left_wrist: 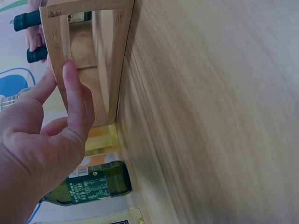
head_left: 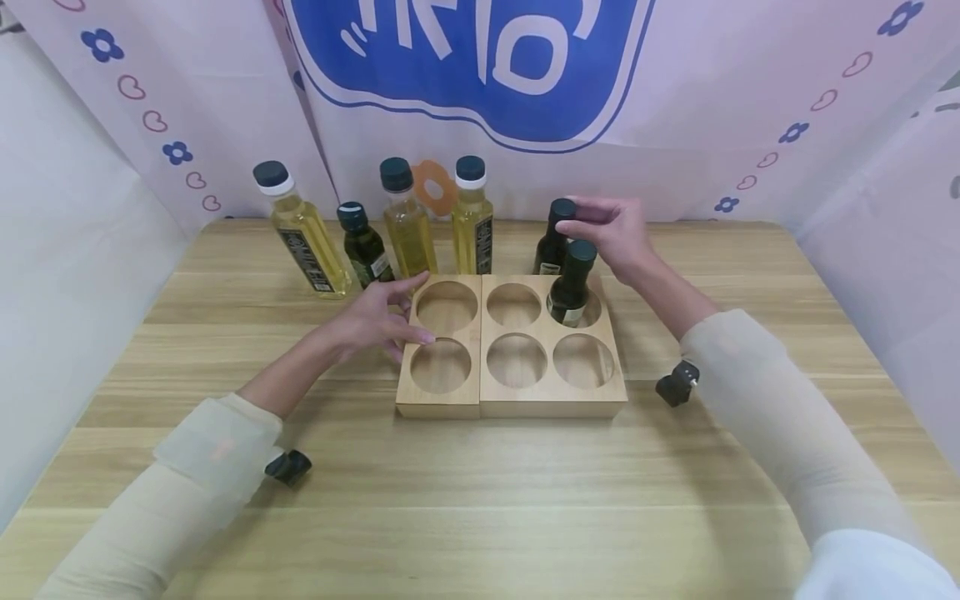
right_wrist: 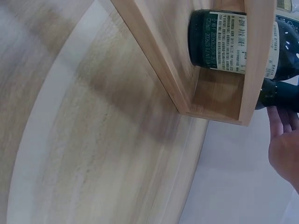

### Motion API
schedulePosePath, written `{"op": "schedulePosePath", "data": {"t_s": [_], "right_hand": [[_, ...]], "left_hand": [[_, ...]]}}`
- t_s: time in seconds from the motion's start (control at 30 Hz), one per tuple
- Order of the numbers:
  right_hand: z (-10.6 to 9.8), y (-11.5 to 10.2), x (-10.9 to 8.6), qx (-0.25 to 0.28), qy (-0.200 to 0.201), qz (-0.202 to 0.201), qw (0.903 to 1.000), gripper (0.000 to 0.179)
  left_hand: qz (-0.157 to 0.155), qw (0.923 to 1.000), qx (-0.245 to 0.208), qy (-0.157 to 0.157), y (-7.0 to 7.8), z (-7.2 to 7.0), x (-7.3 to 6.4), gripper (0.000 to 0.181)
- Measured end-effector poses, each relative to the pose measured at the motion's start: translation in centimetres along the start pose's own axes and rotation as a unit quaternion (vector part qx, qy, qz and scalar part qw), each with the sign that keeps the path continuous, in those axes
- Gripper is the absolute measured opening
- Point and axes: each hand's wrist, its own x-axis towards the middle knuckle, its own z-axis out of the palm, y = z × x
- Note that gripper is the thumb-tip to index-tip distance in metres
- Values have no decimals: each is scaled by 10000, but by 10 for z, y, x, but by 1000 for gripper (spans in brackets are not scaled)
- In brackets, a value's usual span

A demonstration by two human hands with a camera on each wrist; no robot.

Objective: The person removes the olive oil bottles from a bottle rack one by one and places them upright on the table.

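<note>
A wooden bottle rack [head_left: 480,400] with round holes lies on the table. My left hand [head_left: 375,317] holds its left end, thumb on the top panel and other fingers at the open side, as the left wrist view shows. My right hand [head_left: 611,233] pinches a small dark green bottle [head_left: 551,250] at its capped neck, just behind the rack's back right corner; the rack hides its lower part. Another dark green bottle [head_left: 572,292] leans slightly in the back right hole, its label [right_wrist: 229,42] showing through the rack's open end.
Left of and behind the rack stand a tall yellow oil bottle [head_left: 307,242], a small dark green bottle [head_left: 365,246] and two more yellow oil bottles, one clear-necked [head_left: 408,229] and one white-collared [head_left: 472,225]. A printed cloth [head_left: 675,108] hangs behind the table.
</note>
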Motion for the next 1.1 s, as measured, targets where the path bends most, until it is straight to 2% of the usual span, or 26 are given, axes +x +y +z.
{"op": "schedulePosePath", "data": {"t_s": [0.3, 0.53, 0.73, 0.97, 1.1], "right_hand": [[-1, 2, 0, -92, 0, -18, 10000, 36], [-4, 2, -3, -278, -228, 32, 9993, 34], [-7, -5, -9, -658, -182, 62, 9976, 45], [-13, -17, -17, -321, -42, -31, 9995, 43], [-19, -27, -25, -418, -65, -63, 9991, 40]], "left_hand": [[48, 10000, 13, -24, 1, -1, -1, 99], [37, 10000, -21, -29, 1, 0, -1, 100], [13, 10000, 21, -12, 1, 0, -2, 100], [47, 10000, 4, -33, -1, 0, -1, 100], [62, 10000, 32, -38, 0, 0, -1, 100]]}}
